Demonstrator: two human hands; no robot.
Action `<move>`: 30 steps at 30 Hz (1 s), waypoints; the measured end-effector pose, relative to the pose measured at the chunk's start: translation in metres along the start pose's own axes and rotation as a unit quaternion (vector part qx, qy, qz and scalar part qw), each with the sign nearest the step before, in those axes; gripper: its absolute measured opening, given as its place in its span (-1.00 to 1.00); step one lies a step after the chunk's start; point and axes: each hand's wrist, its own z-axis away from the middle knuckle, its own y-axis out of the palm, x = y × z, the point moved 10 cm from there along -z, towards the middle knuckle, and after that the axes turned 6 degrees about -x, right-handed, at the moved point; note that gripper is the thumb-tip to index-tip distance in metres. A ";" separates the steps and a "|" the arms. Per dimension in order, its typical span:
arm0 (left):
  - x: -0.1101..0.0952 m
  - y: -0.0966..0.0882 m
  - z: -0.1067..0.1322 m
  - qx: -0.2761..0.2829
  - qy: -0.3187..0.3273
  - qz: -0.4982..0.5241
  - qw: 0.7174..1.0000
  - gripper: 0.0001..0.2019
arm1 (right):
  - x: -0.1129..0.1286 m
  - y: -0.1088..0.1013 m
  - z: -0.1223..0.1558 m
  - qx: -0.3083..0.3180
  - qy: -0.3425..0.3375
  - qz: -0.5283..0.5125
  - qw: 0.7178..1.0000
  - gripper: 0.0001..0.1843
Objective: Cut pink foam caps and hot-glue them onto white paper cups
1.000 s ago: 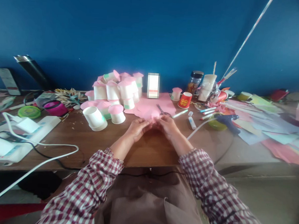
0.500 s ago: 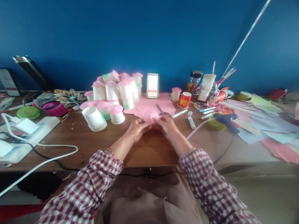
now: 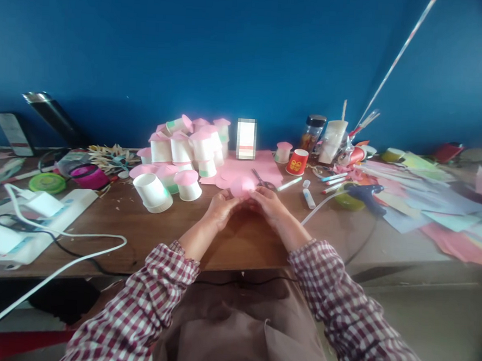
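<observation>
My left hand and my right hand meet over the middle of the wooden table. Both pinch a small round pink paper piece between their fingertips and hold it up a little above the tabletop. Just behind it lie scissors on a sheet of pink paper. A heap of white paper cups with pink tops stands to the left of my hands, and one bare white cup lies tilted at its front.
A red cup, a jar, markers and a blue glue gun sit right of my hands. Coloured paper sheets cover the right side. A white power strip and white cable lie left.
The pink paper piece has risen slightly between my fingertips and now shows as a rounder shape. My hands stay in about the same place.
</observation>
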 end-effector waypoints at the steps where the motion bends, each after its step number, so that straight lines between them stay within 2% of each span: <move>1: -0.001 0.001 0.000 0.002 0.003 0.004 1.000 -0.60 | 0.000 0.001 0.000 0.007 0.001 0.006 1.000 -0.64; 10: -0.004 0.005 0.003 0.019 0.004 0.008 1.000 -0.54 | 0.003 0.005 0.002 0.014 -0.019 0.011 1.000 -0.63; 18: -0.005 0.004 -0.003 0.032 0.026 0.018 0.999 -0.61 | 0.004 0.009 0.007 0.032 -0.023 0.055 0.998 -0.69; 26: -0.003 -0.001 0.001 0.008 -0.011 0.026 1.000 -0.62 | 0.002 0.006 0.004 0.017 -0.008 0.030 0.999 -0.66; 30: -0.007 0.001 0.001 0.006 0.004 0.005 1.000 -0.55 | 0.001 0.007 0.004 0.027 -0.011 0.034 0.999 -0.65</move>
